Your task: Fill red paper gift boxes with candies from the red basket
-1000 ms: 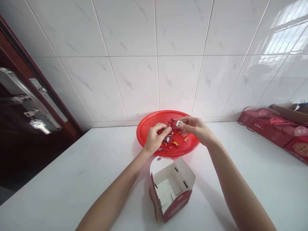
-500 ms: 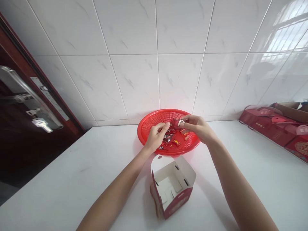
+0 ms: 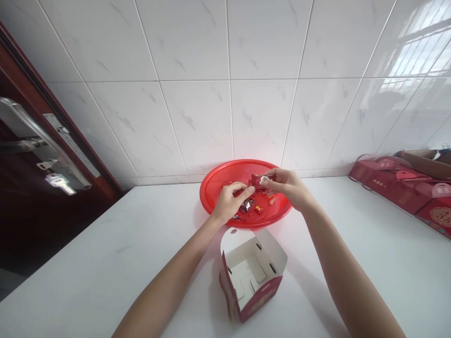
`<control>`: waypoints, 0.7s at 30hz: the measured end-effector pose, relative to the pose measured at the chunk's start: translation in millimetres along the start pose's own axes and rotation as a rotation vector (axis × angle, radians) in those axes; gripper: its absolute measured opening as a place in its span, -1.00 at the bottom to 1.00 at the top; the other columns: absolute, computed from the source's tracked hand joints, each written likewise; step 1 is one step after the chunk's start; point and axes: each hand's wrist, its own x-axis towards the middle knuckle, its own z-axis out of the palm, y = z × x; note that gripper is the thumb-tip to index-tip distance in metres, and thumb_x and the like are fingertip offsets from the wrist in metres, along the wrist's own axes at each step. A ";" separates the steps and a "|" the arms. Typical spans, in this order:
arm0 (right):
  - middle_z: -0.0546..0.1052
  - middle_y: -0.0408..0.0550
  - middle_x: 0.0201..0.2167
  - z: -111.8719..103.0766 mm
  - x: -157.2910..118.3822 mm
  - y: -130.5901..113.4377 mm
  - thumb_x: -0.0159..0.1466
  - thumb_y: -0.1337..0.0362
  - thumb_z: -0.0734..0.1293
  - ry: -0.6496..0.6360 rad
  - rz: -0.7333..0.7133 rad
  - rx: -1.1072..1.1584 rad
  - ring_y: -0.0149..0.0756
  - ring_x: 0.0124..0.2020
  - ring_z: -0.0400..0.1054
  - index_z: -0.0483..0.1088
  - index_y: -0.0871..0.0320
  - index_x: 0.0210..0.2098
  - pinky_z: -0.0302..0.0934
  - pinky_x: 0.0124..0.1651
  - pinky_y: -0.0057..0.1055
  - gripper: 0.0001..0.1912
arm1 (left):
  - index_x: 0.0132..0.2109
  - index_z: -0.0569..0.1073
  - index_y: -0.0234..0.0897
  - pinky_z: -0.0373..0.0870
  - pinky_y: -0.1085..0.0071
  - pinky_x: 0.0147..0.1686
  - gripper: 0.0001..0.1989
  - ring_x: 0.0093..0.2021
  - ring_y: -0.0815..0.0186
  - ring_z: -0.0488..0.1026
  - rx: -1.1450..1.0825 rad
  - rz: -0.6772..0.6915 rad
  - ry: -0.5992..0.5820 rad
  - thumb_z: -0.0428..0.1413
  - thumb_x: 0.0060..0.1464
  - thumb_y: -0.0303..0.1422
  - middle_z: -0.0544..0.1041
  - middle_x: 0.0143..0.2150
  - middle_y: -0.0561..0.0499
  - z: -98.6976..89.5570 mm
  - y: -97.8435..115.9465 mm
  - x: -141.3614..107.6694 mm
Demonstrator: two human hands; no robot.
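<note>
Over a red plastic basket [image 3: 207, 201], my right hand [image 3: 294, 190] pinches a dark red candy packet [image 3: 258, 181] with a pale label between thumb and fingers. My left hand [image 3: 229, 203] is at the packet's left end, thumb and fingertips drawn together; what lies between them is too hidden to tell. Below the hands, several wrapped candies [image 3: 248, 205] in red, dark and gold wrappers lie in the basket, some partly covered by my fingers. An open red-and-white carton [image 3: 246, 267] stands in front of the basket, its flaps up, with no candy visible inside.
Several red gift boxes [image 3: 394, 185] stand in a row at the right against the tiled wall [image 3: 262, 117]. A twisted cord [image 3: 225, 293] hangs at the carton's left side. At the left is a dark door [image 3: 21, 197] with keys [image 3: 59, 182] in its lock, beyond the white tabletop [image 3: 116, 244].
My left thumb and fingers have moved slightly to the right, closer to the packet. My right hand keeps hold of the packet, almost in the same place. The carton stays put.
</note>
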 end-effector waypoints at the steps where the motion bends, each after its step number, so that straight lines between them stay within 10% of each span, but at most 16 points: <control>1: 0.60 0.03 -0.34 -0.3 -0.1 0.3 0.05 -0.04 0.58 0.001 0.003 -0.003 -0.16 -0.31 0.51 0.52 0.18 -0.26 0.39 -0.38 -0.31 -0.54 | -0.42 0.51 -0.24 0.34 0.35 -0.24 -0.61 -0.29 0.26 0.41 0.007 0.005 0.004 0.25 0.09 0.00 0.49 -0.36 0.02 0.1 -0.3 0.1; 21: 0.61 0.03 -0.16 -5.5 -0.3 -0.1 0.29 -0.12 0.42 -0.047 0.149 -0.045 -0.21 -0.27 0.57 0.52 0.16 -0.19 0.48 -0.18 -0.30 -0.57 | -0.41 0.51 -0.24 0.31 0.37 -0.25 -0.68 -0.32 0.29 0.37 0.005 0.026 0.032 0.22 0.13 -0.09 0.46 -0.39 0.04 5.0 1.4 0.3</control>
